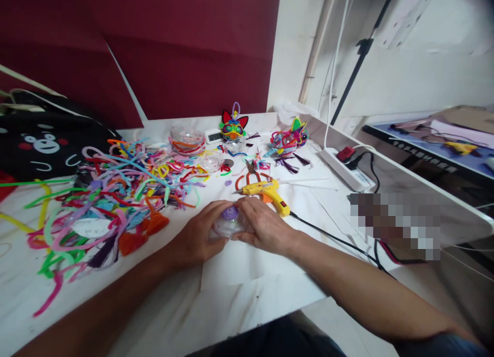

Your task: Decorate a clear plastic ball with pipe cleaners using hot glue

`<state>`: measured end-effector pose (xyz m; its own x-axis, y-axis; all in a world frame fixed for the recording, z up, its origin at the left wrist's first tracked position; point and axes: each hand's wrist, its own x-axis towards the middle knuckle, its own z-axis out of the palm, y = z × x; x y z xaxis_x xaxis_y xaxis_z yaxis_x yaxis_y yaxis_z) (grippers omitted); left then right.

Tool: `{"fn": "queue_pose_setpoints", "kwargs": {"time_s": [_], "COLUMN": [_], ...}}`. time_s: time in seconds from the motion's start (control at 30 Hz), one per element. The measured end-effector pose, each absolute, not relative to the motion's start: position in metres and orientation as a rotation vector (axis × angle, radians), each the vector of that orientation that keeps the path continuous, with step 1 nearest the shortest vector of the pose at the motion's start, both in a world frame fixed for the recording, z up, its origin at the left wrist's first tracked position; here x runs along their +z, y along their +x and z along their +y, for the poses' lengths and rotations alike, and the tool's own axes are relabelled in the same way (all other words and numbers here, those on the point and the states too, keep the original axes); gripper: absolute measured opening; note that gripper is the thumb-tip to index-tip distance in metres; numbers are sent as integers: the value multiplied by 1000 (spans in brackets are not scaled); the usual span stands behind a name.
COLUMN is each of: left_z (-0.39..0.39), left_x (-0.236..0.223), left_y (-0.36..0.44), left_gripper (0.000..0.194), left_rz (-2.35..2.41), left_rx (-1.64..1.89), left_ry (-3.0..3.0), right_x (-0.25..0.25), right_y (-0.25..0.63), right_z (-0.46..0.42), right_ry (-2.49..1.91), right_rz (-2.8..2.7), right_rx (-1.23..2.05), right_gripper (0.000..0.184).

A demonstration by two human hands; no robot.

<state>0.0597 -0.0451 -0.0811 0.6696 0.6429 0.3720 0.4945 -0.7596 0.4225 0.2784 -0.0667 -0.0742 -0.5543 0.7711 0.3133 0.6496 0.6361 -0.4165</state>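
Observation:
Between both hands, close above a white sheet (231, 269), is a clear plastic ball (228, 229) with a purple pipe-cleaner coil (229, 213) on its top. My left hand (200, 231) curls round the ball's left side, and my right hand (262, 223) wraps its right side with the fingers near the coil. Just beyond my right hand lies a yellow hot glue gun (270, 192), its nozzle to the left. Orange-handled pliers (250, 176) lie behind the glue gun. The underside of the ball is hidden.
A heap of colourful pipe cleaners (127, 187) covers the left. At the back stand clear plastic shells (187, 140) and two finished lion-head ornaments, one eared (233, 126), one pink (289, 140). A power strip (343, 169) lies right; the glue gun's black cord (339, 238) runs past my right forearm.

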Motion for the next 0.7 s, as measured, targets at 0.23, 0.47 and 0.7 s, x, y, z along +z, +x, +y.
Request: {"fn": "queue_pose_setpoints", "kwargs": {"time_s": [0.23,0.47,0.7], "left_z": [-37,-49,-57], "left_x": [-84,-92,-91], "left_y": [56,65,73], "left_gripper": [58,57,57], "left_rz": [963,1157,1321], "left_rx": [740,886,926], "left_ry": [2608,2557,2465], "right_x": [-75,-67,-57], "right_y": [279,283,285], "right_z": [-63,-53,-46], "right_ry": [-1068,-996,-922], "right_rz": [-2401,-2494,-2610], "right_rx": [327,442,551], "right_gripper": [52,52,55]}}
